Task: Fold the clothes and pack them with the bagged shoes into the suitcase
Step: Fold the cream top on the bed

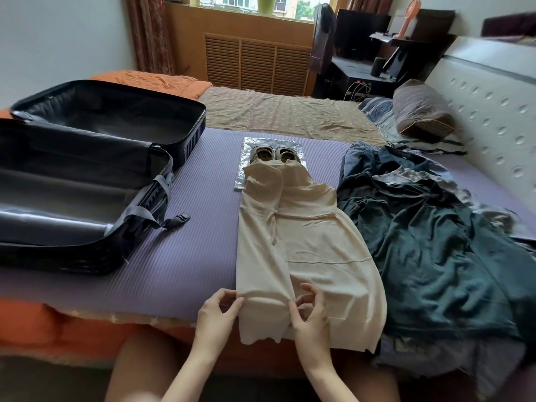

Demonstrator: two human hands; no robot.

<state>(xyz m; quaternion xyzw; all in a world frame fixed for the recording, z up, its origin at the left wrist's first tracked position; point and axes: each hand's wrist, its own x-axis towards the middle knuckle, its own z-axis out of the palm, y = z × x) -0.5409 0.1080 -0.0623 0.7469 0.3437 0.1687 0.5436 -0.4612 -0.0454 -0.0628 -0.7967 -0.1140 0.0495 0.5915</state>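
Now both hands pinching soft cream garment, ribbed purple mat

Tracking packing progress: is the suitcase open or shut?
Open: the suitcase lies flat on the bed, both lined halves showing, nothing packed inside.

A home bedroom: a bed with padded headboard at right, pillow, curtained window and radiator cover at top centre.
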